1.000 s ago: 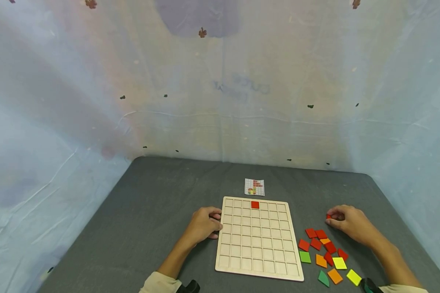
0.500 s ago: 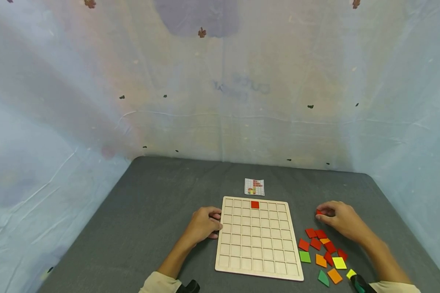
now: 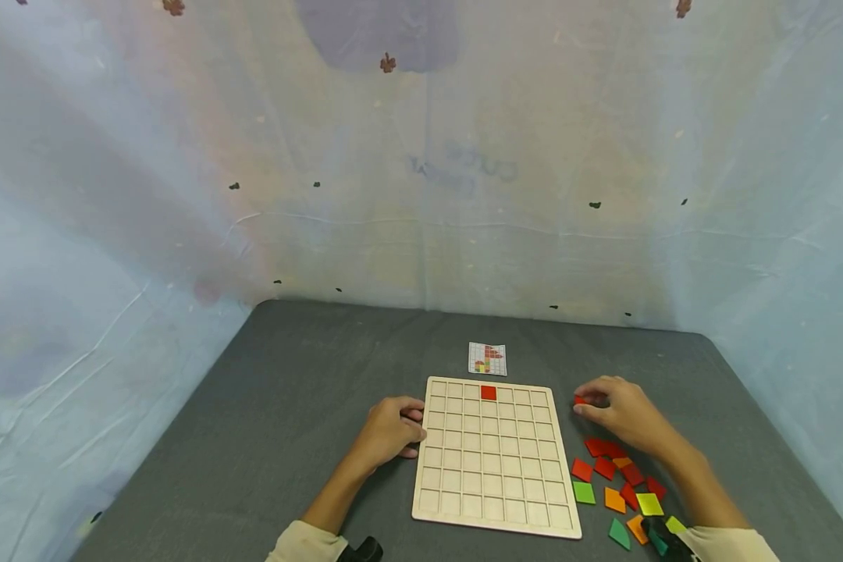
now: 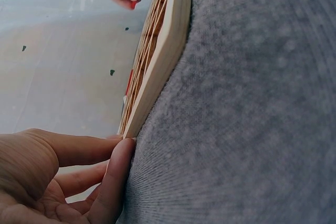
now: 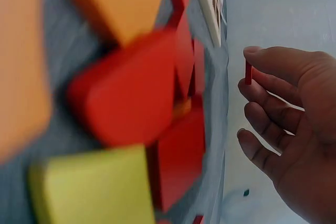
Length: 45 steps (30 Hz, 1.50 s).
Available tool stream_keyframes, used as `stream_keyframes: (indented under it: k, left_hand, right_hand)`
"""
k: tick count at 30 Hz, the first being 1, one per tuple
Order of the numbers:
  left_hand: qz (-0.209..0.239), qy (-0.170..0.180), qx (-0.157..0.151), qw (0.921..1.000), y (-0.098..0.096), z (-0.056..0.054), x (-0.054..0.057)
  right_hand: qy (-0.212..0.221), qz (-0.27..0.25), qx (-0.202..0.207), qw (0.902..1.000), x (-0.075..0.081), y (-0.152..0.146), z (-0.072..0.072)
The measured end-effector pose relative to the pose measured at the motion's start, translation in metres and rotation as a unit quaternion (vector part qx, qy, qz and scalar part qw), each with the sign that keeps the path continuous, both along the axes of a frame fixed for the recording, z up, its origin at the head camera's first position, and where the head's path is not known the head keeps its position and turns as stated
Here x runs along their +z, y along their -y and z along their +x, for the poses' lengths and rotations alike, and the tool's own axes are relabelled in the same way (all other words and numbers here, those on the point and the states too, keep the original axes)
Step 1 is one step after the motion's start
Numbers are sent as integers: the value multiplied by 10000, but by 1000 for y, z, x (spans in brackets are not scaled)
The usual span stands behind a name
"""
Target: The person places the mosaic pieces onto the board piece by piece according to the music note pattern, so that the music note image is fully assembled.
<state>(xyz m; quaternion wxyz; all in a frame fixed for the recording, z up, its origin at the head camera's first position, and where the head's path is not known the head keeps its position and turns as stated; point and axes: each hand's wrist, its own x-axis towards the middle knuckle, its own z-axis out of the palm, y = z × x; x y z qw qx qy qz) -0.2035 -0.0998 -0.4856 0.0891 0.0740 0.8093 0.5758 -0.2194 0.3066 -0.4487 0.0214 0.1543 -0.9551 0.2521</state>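
The left hand (image 3: pixel 386 429) pinches the left edge of a flat, pale wooden board (image 3: pixel 492 468) with a grid of shallow square cells, thumb and finger clamped on its rim. The right hand (image 3: pixel 621 407) is to the right of the board's far part, its thumb and fingers clamped on a thin red wooden tile (image 5: pixel 248 73), apart from the board; the other fingers are bent and spread apart.

A red square tile (image 3: pixel 488 393) sits in the middle cell of the far row. Beyond the far edge lies a small white paper card (image 3: pixel 487 359) printed with a coloured grid pattern. Right of the board, on the dark grey cloth-covered table (image 3: pixel 337 351), loose red, orange, yellow and green tiles (image 3: pixel 581 469) lie scattered, some touching.
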Motion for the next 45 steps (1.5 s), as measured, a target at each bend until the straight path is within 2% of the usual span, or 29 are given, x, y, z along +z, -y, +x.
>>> stream_keyframes:
  k: [10,25,36,45]
  left_hand:
    - [-28,-6,7,10000,0,0,0]
    - [71,46,62,9999,2,2,-1]
    - [34,49,77,10000,0,0,0]
    - [77,26,77,9999,0,2,2]
  right_hand:
    - [-20,-150,203,9997,2,30,-9]
    - [239,-371,533,9976,1,71,-27]
    - [361,-460,714,9957,0,87,-35]
    - [266,-346,822,9957,-6,98,-41]
